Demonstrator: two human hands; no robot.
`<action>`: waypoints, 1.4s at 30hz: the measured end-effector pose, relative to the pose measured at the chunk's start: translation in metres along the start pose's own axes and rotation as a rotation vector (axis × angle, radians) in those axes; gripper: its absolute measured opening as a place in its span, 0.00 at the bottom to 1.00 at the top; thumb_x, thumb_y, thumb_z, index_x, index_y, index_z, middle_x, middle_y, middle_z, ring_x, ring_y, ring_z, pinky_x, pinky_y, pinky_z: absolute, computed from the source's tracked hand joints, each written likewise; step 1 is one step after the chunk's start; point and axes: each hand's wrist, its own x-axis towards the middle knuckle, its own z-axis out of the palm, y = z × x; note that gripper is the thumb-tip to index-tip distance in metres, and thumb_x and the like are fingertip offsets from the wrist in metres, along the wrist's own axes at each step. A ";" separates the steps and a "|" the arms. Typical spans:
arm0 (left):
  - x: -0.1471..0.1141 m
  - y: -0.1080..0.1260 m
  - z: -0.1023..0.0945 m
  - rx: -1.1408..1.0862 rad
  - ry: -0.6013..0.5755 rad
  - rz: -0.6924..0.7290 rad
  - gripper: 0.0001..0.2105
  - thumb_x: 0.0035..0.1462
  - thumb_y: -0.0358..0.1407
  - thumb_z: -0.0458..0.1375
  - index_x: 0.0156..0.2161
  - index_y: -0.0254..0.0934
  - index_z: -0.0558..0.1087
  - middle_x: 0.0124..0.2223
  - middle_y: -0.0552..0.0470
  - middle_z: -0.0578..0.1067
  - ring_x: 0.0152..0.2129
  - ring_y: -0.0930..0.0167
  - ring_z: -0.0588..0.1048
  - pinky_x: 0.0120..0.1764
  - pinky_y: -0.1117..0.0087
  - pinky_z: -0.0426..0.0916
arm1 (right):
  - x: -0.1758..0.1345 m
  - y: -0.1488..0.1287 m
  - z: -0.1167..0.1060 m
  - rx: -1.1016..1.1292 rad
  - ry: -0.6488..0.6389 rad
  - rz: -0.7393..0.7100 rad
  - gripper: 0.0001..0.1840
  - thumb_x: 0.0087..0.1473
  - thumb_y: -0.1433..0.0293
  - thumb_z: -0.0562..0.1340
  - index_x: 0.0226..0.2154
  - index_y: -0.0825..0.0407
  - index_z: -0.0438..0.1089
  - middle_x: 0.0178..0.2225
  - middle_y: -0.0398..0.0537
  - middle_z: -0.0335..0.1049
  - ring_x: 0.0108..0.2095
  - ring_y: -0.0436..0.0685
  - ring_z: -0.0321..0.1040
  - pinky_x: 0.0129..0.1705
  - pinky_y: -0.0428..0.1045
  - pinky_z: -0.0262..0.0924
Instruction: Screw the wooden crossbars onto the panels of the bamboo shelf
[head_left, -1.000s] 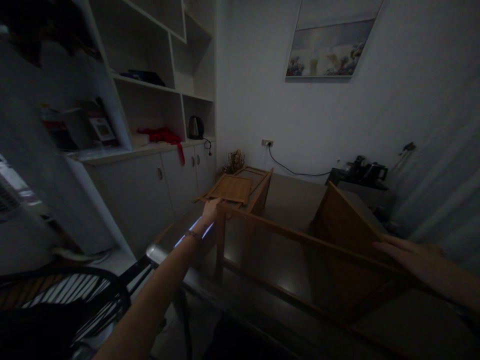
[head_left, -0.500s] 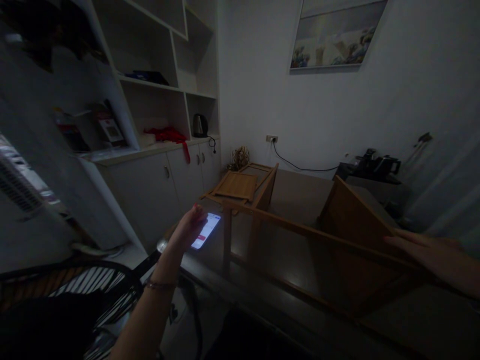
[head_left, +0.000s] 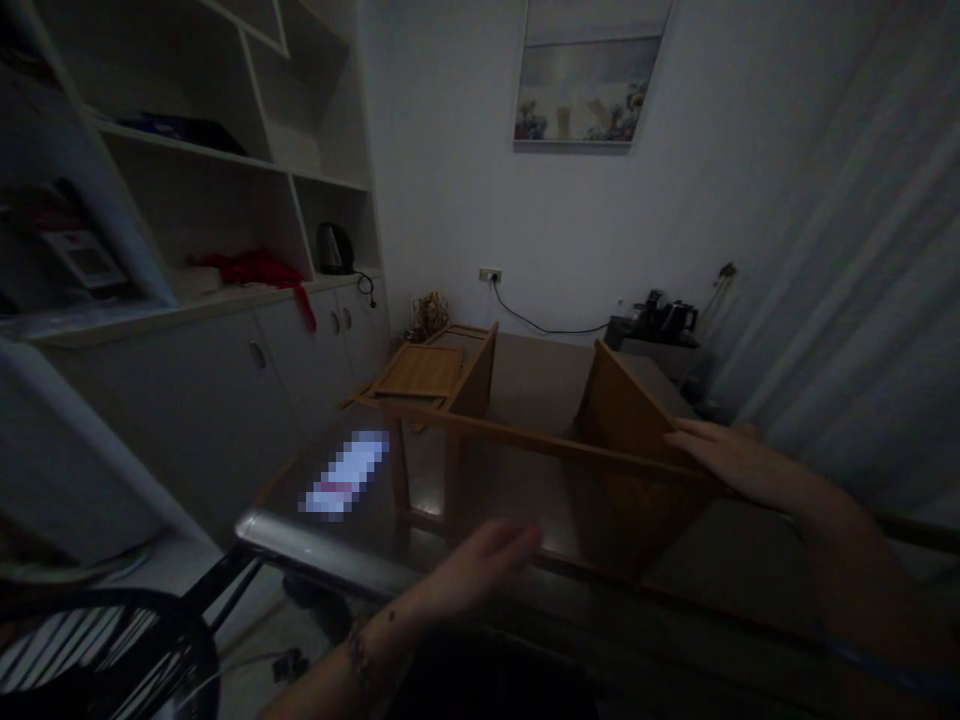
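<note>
A slatless wooden frame with upright panels (head_left: 525, 440), like a small shelf or rack on its side, lies on the table. My right hand (head_left: 739, 468) lies over the top edge of its right-hand panel (head_left: 630, 420), gripping it there. My left hand (head_left: 480, 565) is in front of the frame's lower rail, holding nothing, its fingers stretched to the right and slightly blurred; I cannot tell whether they touch the rail. A phone with a lit, pixelated screen (head_left: 346, 475) rests on the table left of the frame.
A slatted wooden piece (head_left: 420, 370) lies behind the frame. A metal-edged table (head_left: 315, 550) borders a black chair (head_left: 112, 640) at lower left. White cabinets (head_left: 195, 400) with a kettle (head_left: 334, 248) stand left. Dark appliances (head_left: 664, 318) sit at back right near a curtain.
My left hand has left the phone and moved right and down to the frame's near side. My right hand stays on the panel. The view has swung to the right.
</note>
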 end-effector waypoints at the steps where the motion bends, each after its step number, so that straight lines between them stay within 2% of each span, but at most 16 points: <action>1: 0.016 0.002 0.009 0.107 -0.030 0.064 0.24 0.63 0.56 0.45 0.40 0.36 0.71 0.36 0.53 0.72 0.33 0.73 0.70 0.35 0.76 0.65 | 0.000 -0.002 -0.001 0.004 -0.066 0.025 0.20 0.56 0.67 0.48 0.35 0.50 0.76 0.44 0.53 0.77 0.47 0.64 0.71 0.52 0.54 0.59; 3: 0.052 0.002 0.019 0.475 0.005 0.192 0.22 0.68 0.49 0.40 0.37 0.35 0.69 0.34 0.53 0.72 0.30 0.75 0.70 0.33 0.77 0.64 | 0.001 -0.002 -0.001 0.005 -0.102 0.014 0.19 0.56 0.68 0.49 0.36 0.49 0.75 0.44 0.50 0.76 0.48 0.62 0.70 0.52 0.53 0.58; 6: 0.099 -0.006 0.024 0.626 -0.002 0.222 0.16 0.67 0.42 0.45 0.34 0.35 0.69 0.34 0.51 0.74 0.31 0.73 0.72 0.35 0.75 0.63 | 0.003 0.002 0.002 0.015 -0.066 -0.013 0.17 0.55 0.67 0.51 0.36 0.48 0.75 0.42 0.48 0.76 0.49 0.61 0.69 0.51 0.51 0.58; 9: 0.124 -0.022 0.024 0.785 -0.009 0.191 0.15 0.65 0.38 0.48 0.31 0.35 0.71 0.34 0.46 0.77 0.31 0.68 0.75 0.36 0.71 0.64 | 0.004 0.005 0.003 0.010 -0.058 -0.009 0.16 0.56 0.67 0.51 0.36 0.48 0.75 0.41 0.48 0.77 0.50 0.60 0.68 0.50 0.50 0.58; 16: 0.123 -0.044 0.024 1.049 -0.011 0.151 0.15 0.65 0.39 0.48 0.36 0.34 0.74 0.40 0.40 0.79 0.39 0.62 0.78 0.44 0.63 0.67 | 0.001 -0.003 0.000 0.018 -0.078 0.008 0.18 0.59 0.68 0.50 0.38 0.51 0.75 0.46 0.52 0.75 0.49 0.61 0.68 0.50 0.51 0.57; 20: 0.123 -0.042 0.019 1.124 0.003 0.160 0.16 0.65 0.42 0.48 0.35 0.34 0.74 0.37 0.43 0.80 0.36 0.62 0.78 0.40 0.65 0.67 | -0.001 -0.010 -0.004 0.013 -0.110 0.057 0.19 0.59 0.70 0.48 0.39 0.53 0.75 0.46 0.54 0.74 0.50 0.62 0.68 0.50 0.51 0.57; 25: 0.111 -0.029 0.011 1.196 0.064 0.262 0.17 0.66 0.43 0.47 0.38 0.32 0.72 0.38 0.41 0.79 0.36 0.63 0.78 0.40 0.64 0.66 | -0.001 -0.011 -0.005 -0.074 -0.140 -0.019 0.20 0.56 0.75 0.48 0.39 0.54 0.74 0.48 0.55 0.73 0.53 0.62 0.66 0.53 0.51 0.54; 28: 0.078 -0.016 -0.001 1.211 -0.013 0.507 0.11 0.66 0.41 0.49 0.39 0.40 0.71 0.40 0.50 0.78 0.38 0.68 0.75 0.43 0.67 0.64 | 0.000 -0.005 -0.003 -0.081 -0.114 -0.034 0.18 0.57 0.74 0.50 0.38 0.52 0.74 0.47 0.54 0.73 0.52 0.62 0.67 0.51 0.51 0.55; 29: 0.064 -0.011 -0.007 1.211 -0.075 0.663 0.06 0.63 0.41 0.54 0.38 0.44 0.71 0.38 0.56 0.78 0.37 0.71 0.75 0.41 0.69 0.63 | 0.000 -0.003 -0.001 -0.078 -0.104 -0.044 0.17 0.57 0.73 0.51 0.37 0.51 0.74 0.46 0.53 0.74 0.50 0.61 0.67 0.51 0.51 0.56; 30: 0.049 -0.004 -0.015 1.217 -0.053 1.017 0.03 0.62 0.39 0.55 0.39 0.47 0.71 0.36 0.60 0.78 0.34 0.72 0.74 0.38 0.69 0.62 | 0.001 -0.001 0.000 -0.072 -0.094 -0.053 0.15 0.57 0.72 0.52 0.37 0.50 0.75 0.44 0.52 0.74 0.49 0.61 0.68 0.50 0.51 0.56; 31: 0.036 0.005 -0.024 1.196 0.125 1.283 0.04 0.62 0.34 0.55 0.39 0.48 0.70 0.35 0.61 0.78 0.32 0.72 0.72 0.39 0.68 0.62 | 0.001 0.000 0.000 -0.064 -0.087 -0.057 0.15 0.56 0.71 0.53 0.36 0.50 0.75 0.43 0.51 0.75 0.48 0.61 0.69 0.49 0.50 0.56; 33: 0.016 0.028 -0.044 1.151 0.463 1.523 0.05 0.61 0.33 0.55 0.39 0.49 0.70 0.33 0.61 0.77 0.32 0.71 0.71 0.43 0.66 0.62 | 0.002 0.001 0.001 -0.037 -0.079 -0.051 0.15 0.57 0.70 0.53 0.36 0.50 0.75 0.41 0.51 0.75 0.45 0.60 0.69 0.48 0.50 0.57; 34: 0.011 0.042 -0.054 1.142 0.594 1.519 0.02 0.62 0.38 0.55 0.39 0.47 0.70 0.34 0.58 0.77 0.34 0.68 0.71 0.42 0.65 0.62 | 0.002 0.001 0.001 -0.020 -0.078 -0.036 0.15 0.58 0.69 0.52 0.36 0.50 0.75 0.41 0.50 0.75 0.45 0.59 0.69 0.47 0.49 0.57; 36: 0.009 0.070 -0.073 1.184 0.758 1.362 0.10 0.62 0.43 0.54 0.42 0.40 0.70 0.39 0.49 0.78 0.38 0.64 0.72 0.41 0.62 0.63 | 0.002 0.001 0.001 0.014 -0.080 -0.008 0.17 0.59 0.69 0.50 0.37 0.50 0.75 0.40 0.49 0.75 0.44 0.58 0.69 0.47 0.49 0.57; 39: 0.020 0.097 -0.093 1.387 0.640 0.992 0.14 0.63 0.45 0.52 0.47 0.39 0.70 0.45 0.48 0.78 0.41 0.62 0.73 0.42 0.61 0.64 | 0.002 0.001 0.000 0.040 -0.083 -0.009 0.18 0.58 0.69 0.50 0.37 0.50 0.75 0.39 0.49 0.75 0.44 0.58 0.69 0.47 0.49 0.57; 42: 0.031 0.098 -0.100 1.466 0.504 0.798 0.15 0.64 0.48 0.49 0.38 0.41 0.72 0.38 0.50 0.78 0.37 0.63 0.73 0.40 0.62 0.63 | 0.003 0.004 0.002 0.031 -0.055 -0.025 0.18 0.58 0.68 0.50 0.37 0.50 0.75 0.39 0.49 0.76 0.43 0.59 0.69 0.46 0.50 0.58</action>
